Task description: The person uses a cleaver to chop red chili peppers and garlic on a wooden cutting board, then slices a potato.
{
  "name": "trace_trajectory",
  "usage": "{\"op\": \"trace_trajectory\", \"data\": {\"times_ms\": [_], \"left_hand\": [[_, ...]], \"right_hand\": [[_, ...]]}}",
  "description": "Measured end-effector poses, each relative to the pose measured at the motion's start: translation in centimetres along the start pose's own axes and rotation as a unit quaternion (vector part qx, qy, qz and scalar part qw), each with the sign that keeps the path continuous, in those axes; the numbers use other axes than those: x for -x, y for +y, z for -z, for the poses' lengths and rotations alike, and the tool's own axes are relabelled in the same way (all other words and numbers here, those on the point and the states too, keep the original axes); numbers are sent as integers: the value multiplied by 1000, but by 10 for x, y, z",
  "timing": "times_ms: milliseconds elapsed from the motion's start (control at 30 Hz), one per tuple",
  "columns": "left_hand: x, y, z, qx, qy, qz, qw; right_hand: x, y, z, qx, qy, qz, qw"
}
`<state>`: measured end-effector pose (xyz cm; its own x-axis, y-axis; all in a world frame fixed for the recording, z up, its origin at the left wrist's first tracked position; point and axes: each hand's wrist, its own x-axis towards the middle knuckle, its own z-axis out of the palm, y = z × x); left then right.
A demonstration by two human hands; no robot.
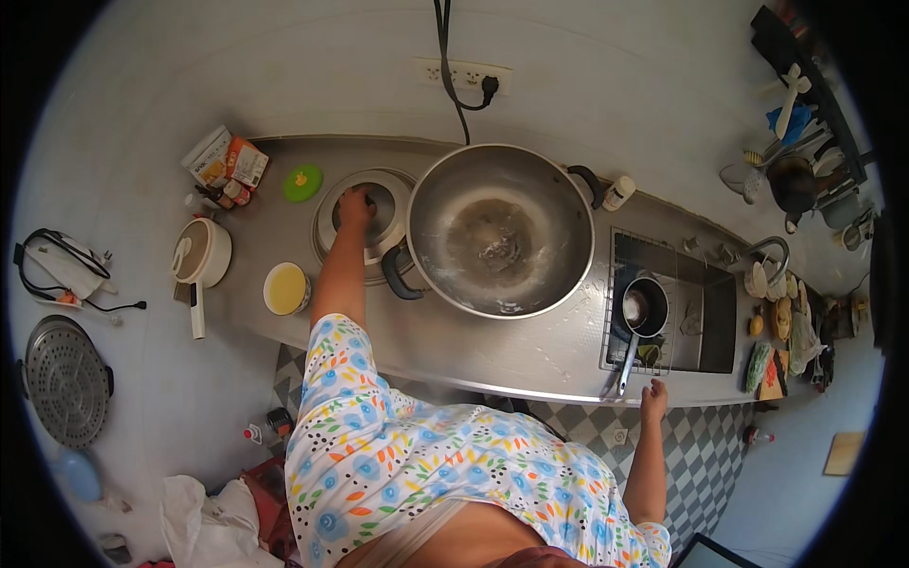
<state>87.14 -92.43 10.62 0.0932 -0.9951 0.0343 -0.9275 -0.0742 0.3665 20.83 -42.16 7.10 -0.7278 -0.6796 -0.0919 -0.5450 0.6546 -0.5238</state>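
My left hand [357, 206] grips the dark knob of a round metal pot lid [331, 231], which lies at the left of the big wok. The wide steel wok [454, 277] has two black side handles, and its bottom looks wet with whitish residue. Left of my forearm stands a bowl of yellow liquid [285, 290]. Hanging by the counter's front edge, my right hand [654, 401] holds nothing, its fingers loosely bent. Nearest to it is a small dark saucepan [645, 307] on a wire rack [608, 344] over the sink, its handle [628, 366] pointing towards me.
A cream lidded pot [216, 248] stands at the counter's left end, near a green lid [303, 183] and seasoning packets [231, 162]. A white bottle [619, 193] is behind the wok. The sink [719, 319] has a curved faucet [780, 248]; vegetables [758, 366] lie beyond.
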Motion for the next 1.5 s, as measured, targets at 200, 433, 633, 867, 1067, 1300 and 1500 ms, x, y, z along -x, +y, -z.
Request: {"op": "trace_trajectory", "data": {"times_ms": [200, 433, 633, 867, 1067, 1300, 1500], "left_hand": [[23, 4, 18, 34, 43, -54, 997], [40, 38, 107, -38, 231, -243, 941], [51, 53, 227, -139, 336, -275, 890], [98, 119, 305, 41, 336, -243, 909], [120, 211, 231, 147, 117, -329, 926], [121, 269, 151, 154, 15, -413, 897], [120, 278, 127, 173, -10, -414, 894]], "right_hand": [[20, -7, 17, -26, 16, -14, 999], [3, -25, 7, -49, -28, 15, 998], [-13, -32, 4, -99, -45, 54, 993], [-11, -39, 17, -118, 0, 71, 990], [3, -36, 12, -151, 27, 57, 986], [49, 20, 18, -127, 69, 16, 989], [115, 88, 22, -106, 111, -58, 986]]}}
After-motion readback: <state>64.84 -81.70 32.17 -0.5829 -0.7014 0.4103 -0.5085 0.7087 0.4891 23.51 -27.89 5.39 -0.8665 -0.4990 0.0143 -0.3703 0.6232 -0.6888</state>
